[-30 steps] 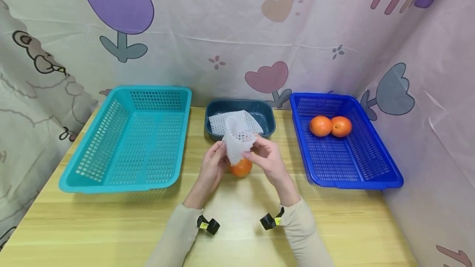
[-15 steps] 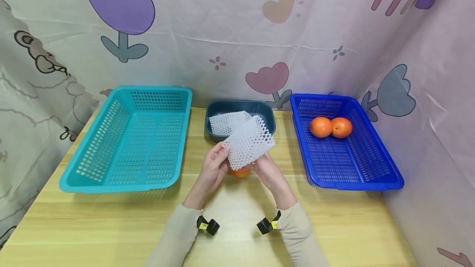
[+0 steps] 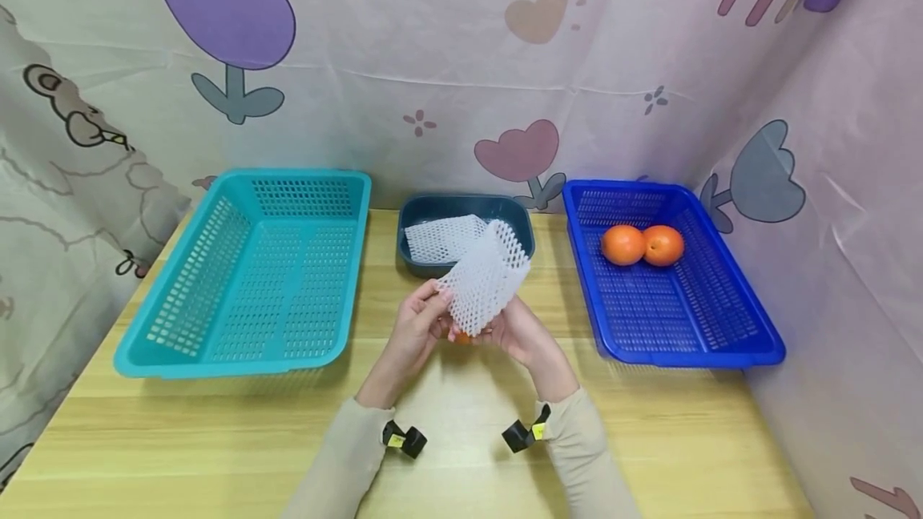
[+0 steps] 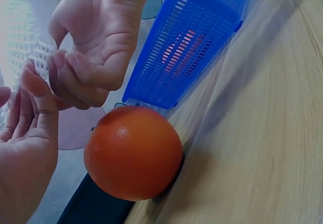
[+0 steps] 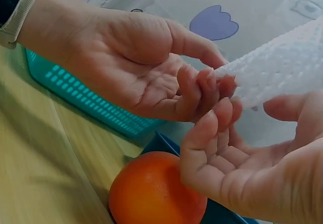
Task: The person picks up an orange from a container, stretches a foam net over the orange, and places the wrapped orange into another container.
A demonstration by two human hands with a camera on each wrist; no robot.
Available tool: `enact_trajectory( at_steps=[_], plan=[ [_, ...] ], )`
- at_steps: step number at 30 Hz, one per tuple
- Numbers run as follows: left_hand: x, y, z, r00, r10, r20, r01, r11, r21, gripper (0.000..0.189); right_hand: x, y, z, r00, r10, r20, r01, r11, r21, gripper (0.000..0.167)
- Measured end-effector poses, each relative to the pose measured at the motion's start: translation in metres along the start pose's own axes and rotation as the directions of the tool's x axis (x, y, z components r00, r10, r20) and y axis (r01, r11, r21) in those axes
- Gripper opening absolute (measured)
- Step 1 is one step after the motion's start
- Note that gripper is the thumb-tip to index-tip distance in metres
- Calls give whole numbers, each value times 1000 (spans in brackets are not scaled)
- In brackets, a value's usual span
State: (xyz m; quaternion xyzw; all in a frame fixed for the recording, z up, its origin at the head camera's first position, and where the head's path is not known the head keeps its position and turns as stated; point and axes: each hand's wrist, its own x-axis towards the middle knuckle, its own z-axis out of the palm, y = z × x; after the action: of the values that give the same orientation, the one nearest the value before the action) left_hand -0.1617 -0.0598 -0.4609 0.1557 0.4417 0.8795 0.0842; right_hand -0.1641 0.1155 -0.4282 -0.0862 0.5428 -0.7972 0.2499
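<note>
A white foam fruit net point(image 3: 485, 279) is held up over the middle of the table, its open mesh end pointing up and right. My left hand point(image 3: 417, 325) pinches its lower left edge between thumb and fingers. My right hand point(image 3: 526, 331) is at its lower right side, partly hidden behind it; in the right wrist view, the curled right fingers point(image 5: 217, 128) touch the net's end beside the left fingertips, with the thumb held apart from them. Below both hands an orange point(image 4: 133, 153) rests on the table, mostly covered in the head view.
Behind the hands, a dark blue tub point(image 3: 411, 264) contains more white foam net point(image 3: 440, 239). At left stands a teal basket point(image 3: 252, 367). At right, a blue basket point(image 3: 692, 357) holds two oranges point(image 3: 642, 246). A printed cloth point(image 3: 404, 38) hangs behind the table point(image 3: 461, 455).
The net was raised with its opening facing me, then swung flatter to the right. My right hand went from pinching its rim to lying behind it. The net now covers more of the orange.
</note>
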Motion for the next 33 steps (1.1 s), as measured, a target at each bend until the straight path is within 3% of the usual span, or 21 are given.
enact_trajectory(
  at_steps=[4,8,15,22,28,33],
  plan=[
    [0,-1,-2,1000,-7,-10,7,1000,-4,13,2,0,-2,998,32,46,-35,996,76,53],
    [1,-2,-2,999,-30,-44,30,1000,-1,15,4,0,-3,998,41,56,-51,982,182,41],
    [1,-2,0,992,-40,-120,40,999,-5,24,6,-2,-5,998,63,29,-69,905,421,32],
    [2,0,-1,989,-27,-145,16,997,-76,20,7,2,-12,1000,-8,0,6,834,551,26],
    [4,0,-2,994,-67,-87,53,985,-163,23,8,8,-14,996,-29,-90,73,843,533,37],
    [4,3,-5,998,-69,2,66,937,-344,36,8,11,-18,995,-59,-78,93,829,551,40]
  ],
)
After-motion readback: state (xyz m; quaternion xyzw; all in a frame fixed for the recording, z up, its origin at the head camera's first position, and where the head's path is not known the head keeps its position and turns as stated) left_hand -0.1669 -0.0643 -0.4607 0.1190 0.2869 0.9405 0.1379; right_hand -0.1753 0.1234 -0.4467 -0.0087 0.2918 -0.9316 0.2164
